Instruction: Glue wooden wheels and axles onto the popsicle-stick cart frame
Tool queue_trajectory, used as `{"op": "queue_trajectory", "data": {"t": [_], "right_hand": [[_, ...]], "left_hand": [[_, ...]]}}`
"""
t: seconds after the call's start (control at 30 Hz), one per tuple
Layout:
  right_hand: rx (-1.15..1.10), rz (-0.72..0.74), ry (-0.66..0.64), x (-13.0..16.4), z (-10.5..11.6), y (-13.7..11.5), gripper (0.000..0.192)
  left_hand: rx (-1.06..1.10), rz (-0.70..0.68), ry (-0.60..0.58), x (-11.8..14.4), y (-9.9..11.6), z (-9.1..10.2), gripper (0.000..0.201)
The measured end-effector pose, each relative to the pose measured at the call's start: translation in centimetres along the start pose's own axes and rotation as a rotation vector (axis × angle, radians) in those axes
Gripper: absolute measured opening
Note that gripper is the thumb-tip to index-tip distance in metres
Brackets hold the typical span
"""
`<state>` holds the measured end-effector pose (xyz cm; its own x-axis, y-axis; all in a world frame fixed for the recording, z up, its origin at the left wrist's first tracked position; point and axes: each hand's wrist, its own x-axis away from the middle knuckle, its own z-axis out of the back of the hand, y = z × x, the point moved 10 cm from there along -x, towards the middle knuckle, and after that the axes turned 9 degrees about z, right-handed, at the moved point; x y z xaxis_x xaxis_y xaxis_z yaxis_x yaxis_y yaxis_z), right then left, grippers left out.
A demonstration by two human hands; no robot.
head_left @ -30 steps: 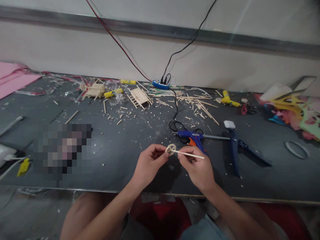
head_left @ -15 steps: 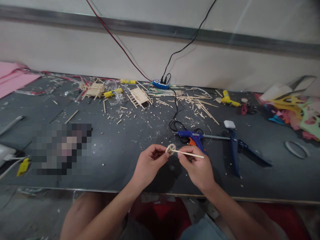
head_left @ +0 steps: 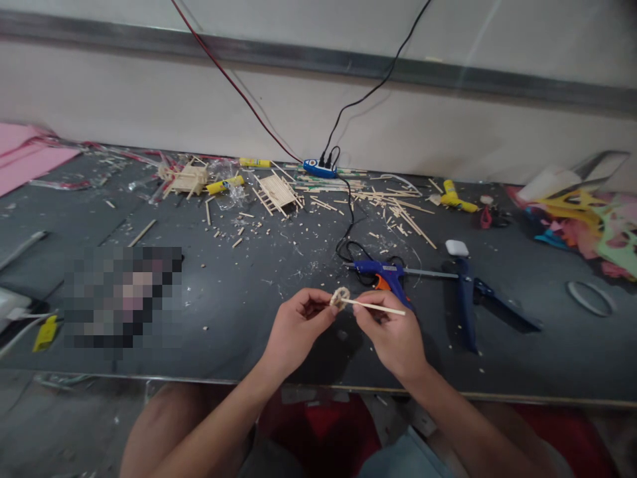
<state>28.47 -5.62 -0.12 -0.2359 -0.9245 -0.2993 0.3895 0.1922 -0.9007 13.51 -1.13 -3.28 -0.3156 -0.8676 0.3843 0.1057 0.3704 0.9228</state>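
Left hand (head_left: 297, 326) pinches small wooden wheel (head_left: 340, 297); right hand (head_left: 393, 335) grips its stick (head_left: 378, 308).

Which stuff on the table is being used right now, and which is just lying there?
In use:
left hand pinching the little wooden wheel
right hand holding the thin stick joined to the wheel

Lying about:
blue glue gun
stick offcuts
stick raft
yellow glue tubes
coloured paper shapes

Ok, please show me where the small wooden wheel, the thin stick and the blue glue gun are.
small wooden wheel (head_left: 340, 297), head view, on its rim.
thin stick (head_left: 383, 309), head view, on its bare shaft past the fingers.
blue glue gun (head_left: 381, 269), head view, on its blue barrel.
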Motion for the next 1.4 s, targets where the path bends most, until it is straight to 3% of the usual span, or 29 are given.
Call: {"op": "queue_trajectory", "data": {"t": [0.3,0.4,0.5,0.7,0.9,1.03,1.2,1.4], "right_hand": [[-0.029,-0.025,-0.015,0.0,-0.3,0.3,0.005],[-0.09,-0.038,-0.016,0.1,-0.4,0.5,0.016],[-0.142,-0.055,0.006,0.3,-0.4,0.5,0.028],[-0.244,-0.098,-0.036,0.8,-1.1,0.6,0.024],[-0.412,-0.224,-0.122,1.7,-2.5,1.5,0.029],[-0.472,-0.303,-0.162,2.1,-3.3,2.0,0.029],[-0.43,-0.295,-0.18,2.0,-3.6,2.3,0.025],[-0.254,-0.177,-0.252,1.5,-3.7,1.4,0.014]], "left_hand": [[0.007,0.009,0.002,-0.1,-0.1,0.1,0.019],[0.028,0.009,0.011,-0.2,0.0,0.3,0.018],[0.028,-0.004,0.038,-0.2,0.2,0.6,0.017],[-0.116,-0.093,0.136,0.0,1.0,1.5,0.017],[-0.324,-0.315,0.286,0.9,3.0,2.5,0.012],[-0.481,-0.57,0.344,2.5,5.2,2.2,0.01],[-0.557,-0.883,0.331,5.1,6.8,0.9,0.017],[-0.582,-1.055,0.266,6.7,6.6,-0.3,0.023]]}}
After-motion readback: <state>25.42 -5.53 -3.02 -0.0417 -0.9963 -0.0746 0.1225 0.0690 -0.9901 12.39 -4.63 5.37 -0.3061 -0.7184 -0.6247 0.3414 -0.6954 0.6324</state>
